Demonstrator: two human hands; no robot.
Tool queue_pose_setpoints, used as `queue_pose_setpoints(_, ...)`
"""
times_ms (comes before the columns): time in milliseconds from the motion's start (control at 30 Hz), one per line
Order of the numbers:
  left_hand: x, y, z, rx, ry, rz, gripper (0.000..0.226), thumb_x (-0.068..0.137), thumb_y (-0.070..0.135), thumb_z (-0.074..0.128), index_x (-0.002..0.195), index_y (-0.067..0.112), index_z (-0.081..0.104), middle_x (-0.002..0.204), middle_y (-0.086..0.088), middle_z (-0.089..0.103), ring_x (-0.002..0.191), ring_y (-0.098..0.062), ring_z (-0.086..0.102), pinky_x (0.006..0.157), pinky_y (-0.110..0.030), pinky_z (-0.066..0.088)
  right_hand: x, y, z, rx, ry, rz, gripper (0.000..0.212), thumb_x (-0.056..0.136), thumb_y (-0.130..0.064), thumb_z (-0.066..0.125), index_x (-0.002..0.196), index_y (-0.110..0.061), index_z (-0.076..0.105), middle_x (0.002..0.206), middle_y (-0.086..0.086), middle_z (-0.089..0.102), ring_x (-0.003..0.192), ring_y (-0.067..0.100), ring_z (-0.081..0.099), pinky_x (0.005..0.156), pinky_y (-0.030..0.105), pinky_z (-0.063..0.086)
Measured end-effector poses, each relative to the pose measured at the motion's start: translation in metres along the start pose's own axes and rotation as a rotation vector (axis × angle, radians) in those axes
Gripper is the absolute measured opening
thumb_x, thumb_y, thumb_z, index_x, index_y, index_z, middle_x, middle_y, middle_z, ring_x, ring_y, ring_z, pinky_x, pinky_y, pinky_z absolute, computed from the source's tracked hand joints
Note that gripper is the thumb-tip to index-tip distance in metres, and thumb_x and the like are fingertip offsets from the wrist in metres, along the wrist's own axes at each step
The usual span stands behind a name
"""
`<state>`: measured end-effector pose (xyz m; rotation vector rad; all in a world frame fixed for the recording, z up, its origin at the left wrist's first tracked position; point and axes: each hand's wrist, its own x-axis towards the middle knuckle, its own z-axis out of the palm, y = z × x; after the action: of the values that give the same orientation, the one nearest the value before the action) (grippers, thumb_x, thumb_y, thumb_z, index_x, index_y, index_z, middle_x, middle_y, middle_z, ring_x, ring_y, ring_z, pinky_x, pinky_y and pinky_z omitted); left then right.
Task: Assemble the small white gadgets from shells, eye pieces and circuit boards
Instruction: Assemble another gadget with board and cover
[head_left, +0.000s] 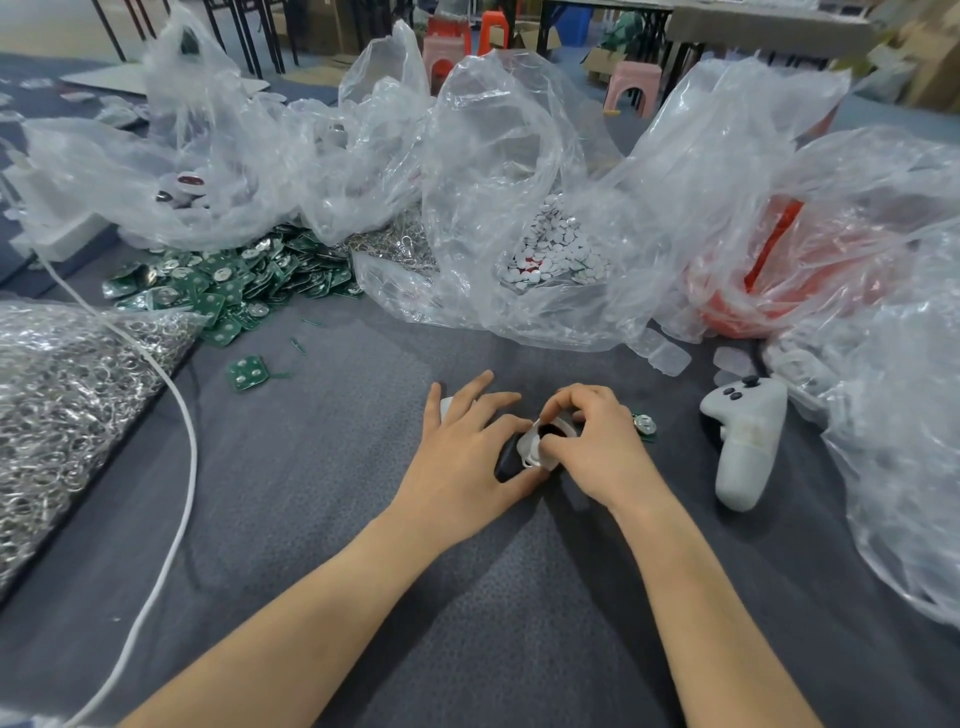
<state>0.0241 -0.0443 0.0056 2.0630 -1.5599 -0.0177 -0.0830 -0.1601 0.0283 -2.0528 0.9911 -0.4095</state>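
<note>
1. Head view: left hand (467, 452), outer fingers spread, holds the white shell (532, 452) between thumb and forefinger.
2. Right hand (597, 441), fingers curled, pinches the same shell around its dark eye piece (551, 432).
3. A circuit board (644, 423) lies just right of the right hand.

The grey cloth (363, 519) underneath is being seen as matt, with a fine, slightly rough weave. Light is being reflected by the clear plastic bags (493, 130), which are thin, glossy and crinkled. A bright metallic shine is being given off by the metal rings (62, 395) and by the round caps on the green circuit boards (228, 280). The white shell (529, 442) is being shown as smooth plastic, the white controller (743, 441) as matt plastic, the white cable (183, 415) as smooth.
</note>
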Motion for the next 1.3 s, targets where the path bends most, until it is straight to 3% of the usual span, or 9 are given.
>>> queue_pose_setpoints(200,-0.001,0.000,-0.001,-0.025,0.027,0.002,0.046,0.085,0.051,0.061,0.123,0.026,0.059,0.136,0.010,0.051,0.145,-0.013,0.018,0.116,-0.057,0.005,-0.003,0.001,-0.001,0.010,-0.002,-0.035,0.025,0.074,-0.001,0.065,0.084,-0.023,0.061,0.108,-0.004,0.051,0.108,0.021,0.048,0.094,0.034,0.043)
queue_pose_setpoints(333,-0.001,0.000,-0.001,-0.056,0.059,0.039,0.029,0.081,0.034,0.072,0.107,0.022,0.066,0.124,0.009,0.059,0.141,-0.016,0.029,0.116,-0.058,0.007,-0.005,0.003,-0.004,0.060,-0.011,-0.072,0.026,0.076,0.001,0.066,0.086,-0.022,0.061,0.098,-0.002,0.062,0.099,0.018,0.056,0.087,0.033,0.048)
queue_pose_setpoints(467,-0.001,0.001,0.002,-0.078,0.089,0.078,0.018,0.078,0.018,0.076,0.095,0.018,0.070,0.105,0.005,0.065,0.129,-0.020,0.046,0.113,-0.056,0.012,-0.007,0.004,-0.006,0.135,-0.037,-0.094,0.032,0.077,0.001,0.067,0.093,-0.026,0.061,0.090,-0.008,0.067,0.085,0.004,0.062,0.075,0.020,0.051)
queue_pose_setpoints(633,0.000,0.002,0.001,-0.070,0.138,0.000,0.035,0.076,0.018,0.076,0.109,0.016,0.066,0.105,-0.001,0.063,0.117,-0.024,0.054,0.112,-0.058,0.021,-0.011,-0.001,0.001,0.134,-0.073,-0.231,0.045,0.077,0.006,0.066,0.106,-0.029,0.061,0.100,-0.016,0.065,0.094,-0.002,0.060,0.083,0.016,0.049)
queue_pose_setpoints(733,0.000,0.003,-0.002,-0.073,0.124,-0.037,0.042,0.081,0.022,0.071,0.121,0.019,0.059,0.115,0.002,0.060,0.122,-0.021,0.048,0.111,-0.062,0.021,-0.013,-0.003,0.005,0.187,-0.041,-0.258,0.056,0.076,0.011,0.064,0.114,-0.030,0.060,0.108,-0.008,0.064,0.095,0.003,0.062,0.085,0.016,0.049)
queue_pose_setpoints(900,0.001,0.002,-0.004,-0.227,0.112,-0.059,0.036,0.085,0.021,0.064,0.120,0.023,0.057,0.111,0.015,0.061,0.110,0.000,0.044,0.117,-0.046,0.001,-0.015,-0.002,0.006,0.324,-0.047,-0.202,0.056,0.077,0.010,0.067,0.115,-0.030,0.057,0.101,0.003,0.061,0.087,0.010,0.066,0.076,0.017,0.052)
queue_pose_setpoints(1100,0.004,0.002,-0.009,-0.339,0.197,-0.091,0.024,0.084,0.005,0.067,0.106,0.016,0.069,0.090,0.008,0.065,0.084,-0.006,0.059,0.116,-0.028,0.014,-0.019,-0.006,0.006,0.398,-0.117,-0.244,0.055,0.077,0.012,0.067,0.112,-0.030,0.060,0.098,0.003,0.065,0.090,0.012,0.066,0.079,0.016,0.050)
queue_pose_setpoints(1200,0.003,0.002,-0.012,-0.395,0.202,-0.063,0.018,0.083,0.005,0.069,0.097,0.016,0.072,0.082,0.016,0.057,0.075,-0.001,0.056,0.087,-0.006,0.038,-0.018,-0.006,0.006,0.430,-0.103,-0.232,0.053,0.077,0.013,0.066,0.112,-0.027,0.061,0.093,0.001,0.065,0.086,0.009,0.066,0.080,0.018,0.051)
queue_pose_setpoints(1300,0.004,0.002,-0.012,-0.479,0.228,-0.135,0.012,0.084,0.008,0.069,0.091,0.017,0.071,0.084,0.010,0.065,0.072,-0.006,0.060,0.065,-0.007,0.040,-0.018,-0.006,0.007,0.418,-0.088,-0.210,0.047,0.080,0.007,0.067,0.111,-0.028,0.063,0.086,-0.003,0.068,0.083,0.009,0.068,0.079,0.022,0.053)
